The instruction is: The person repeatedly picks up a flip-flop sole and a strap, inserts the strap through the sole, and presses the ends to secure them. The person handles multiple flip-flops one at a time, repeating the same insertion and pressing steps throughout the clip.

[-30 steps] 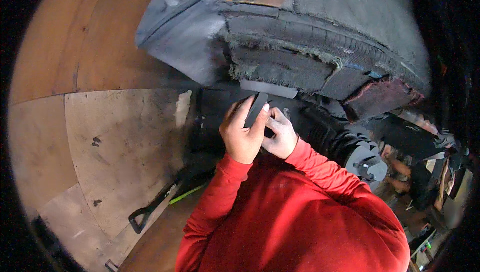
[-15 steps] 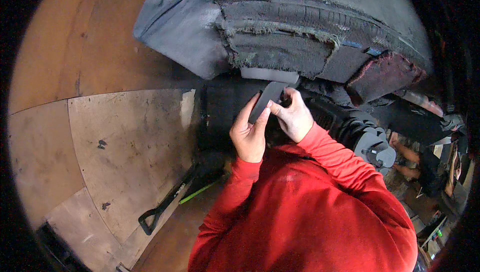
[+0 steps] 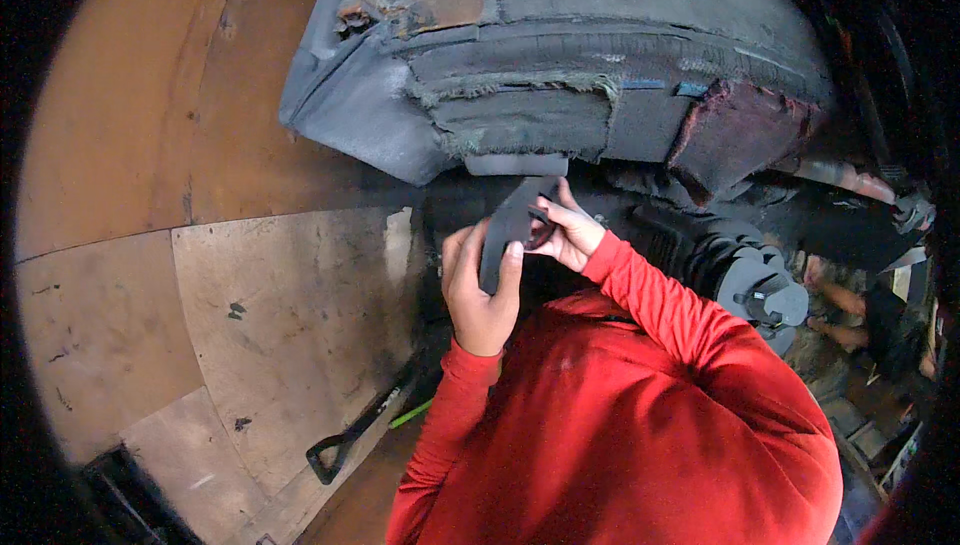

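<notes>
Hands are both up on a dark flat piece (image 3: pixel 512 227) — a narrow grey-black strip held tilted, its top end just under a small grey tab (image 3: pixel 516 164) that sticks down from the worn grey padded body (image 3: pixel 560 55) overhead. Left hand (image 3: pixel 480 290) grips the strip's lower part: thumb on the near face, fingers curled round the far edge, so clamped on it. Right hand (image 3: pixel 570 232) comes in from the right in a red sleeve (image 3: pixel 690 330), fingertips pinched on the strip's upper right edge; exactly what sits between those fingertips is too dark to tell. The strip sits in front of a dark recess below the padded body, so its outline partly blends in. That grey body has frayed fabric edges, a rust-brown patch at top left and a torn dark-red flap (image 3: pixel 735 130) at right. Right of the hands, a black coil spring with a round grey cap (image 3: pixel 765 290). Floor at left is scuffed plywood sheeting (image 3: pixel 290 325) — a black D-handled tool (image 3: pixel 355 432) lies on it well below the hands, a thin green rod (image 3: pixel 412 413) just beside it.
</notes>
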